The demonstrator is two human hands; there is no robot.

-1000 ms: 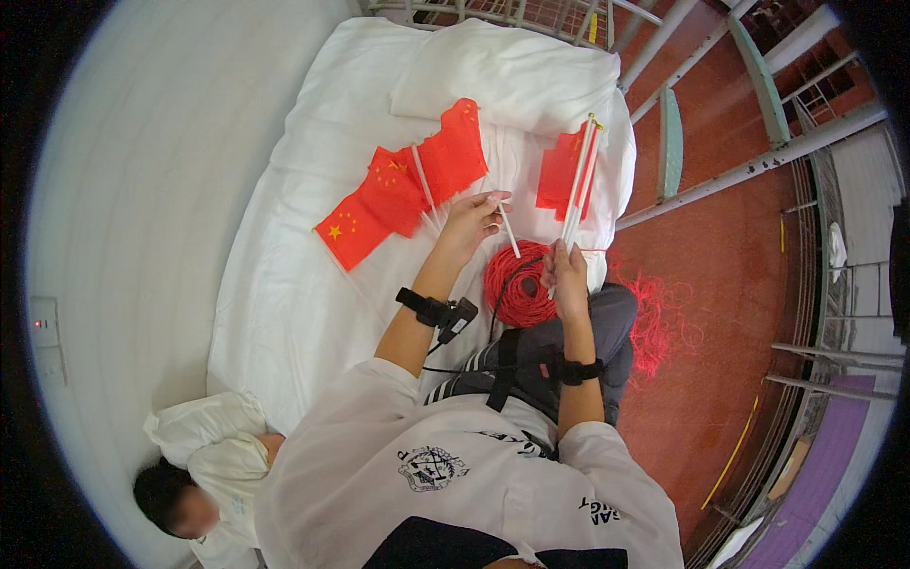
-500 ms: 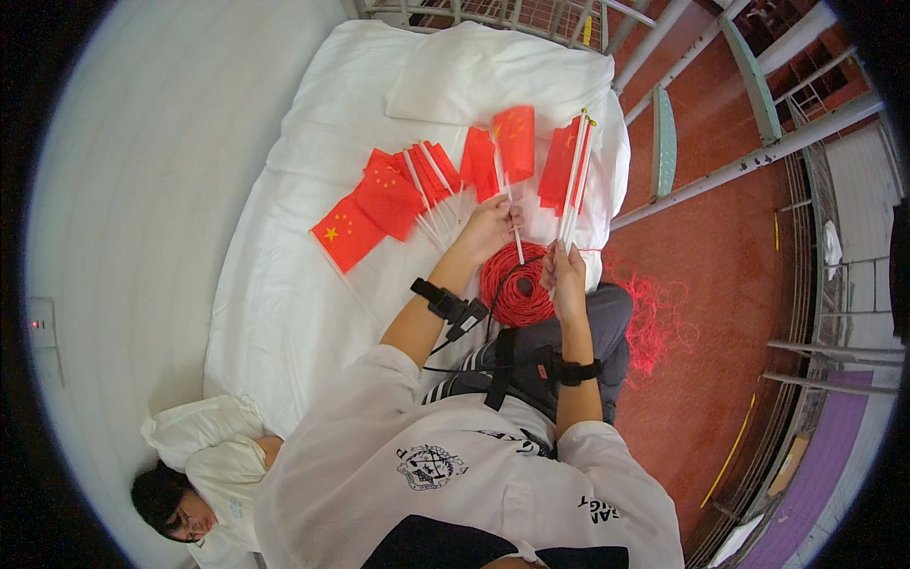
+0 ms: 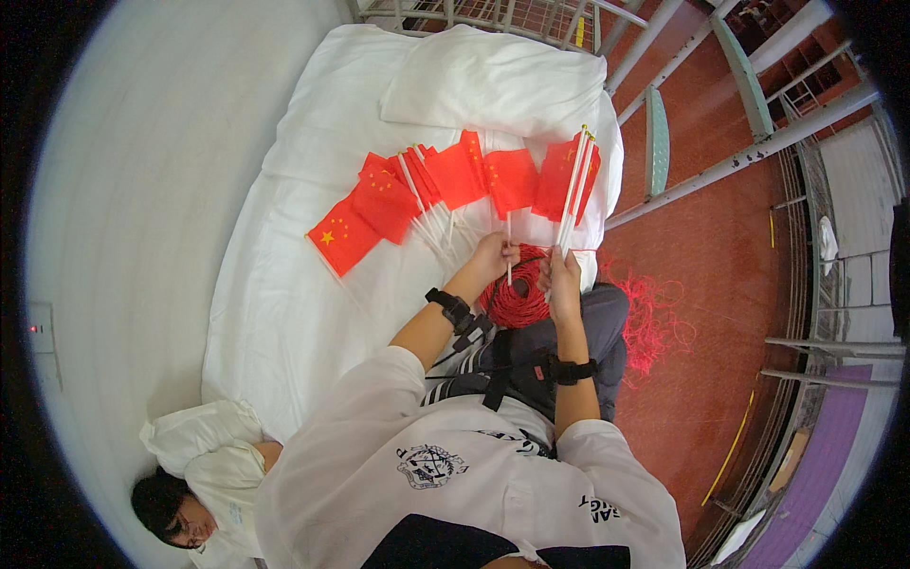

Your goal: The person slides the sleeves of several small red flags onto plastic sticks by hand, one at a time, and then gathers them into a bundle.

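Note:
My left hand point(image 3: 495, 256) is closed on the white stick of one small red hand flag point(image 3: 512, 178). Its cloth hangs open beyond my fingers, next to the bundle on the right. In my right hand point(image 3: 563, 283) is a bundle of several hand flags point(image 3: 569, 180), sticks together and red cloth upward. Several more hand flags point(image 3: 343, 234) with yellow stars lie fanned on the white bedding to the left, their white sticks pointing toward me. Between and below my hands a coil of red cord point(image 3: 517, 302) rests by my legs, partly hidden by the left hand.
White bedding point(image 3: 265, 313) covers the bed, with a pillow point(image 3: 493, 76) at the far end. Loose red strands point(image 3: 654, 318) spread at the right above the red floor point(image 3: 701, 256). A metal ladder point(image 3: 656, 142) stands far right. At lower left a person point(image 3: 223, 484) lies down.
My left hand has come nearer to me, drawing its flag down and away from the far pillow. The right hand's bundle has shifted slightly, its cloth spreading wider.

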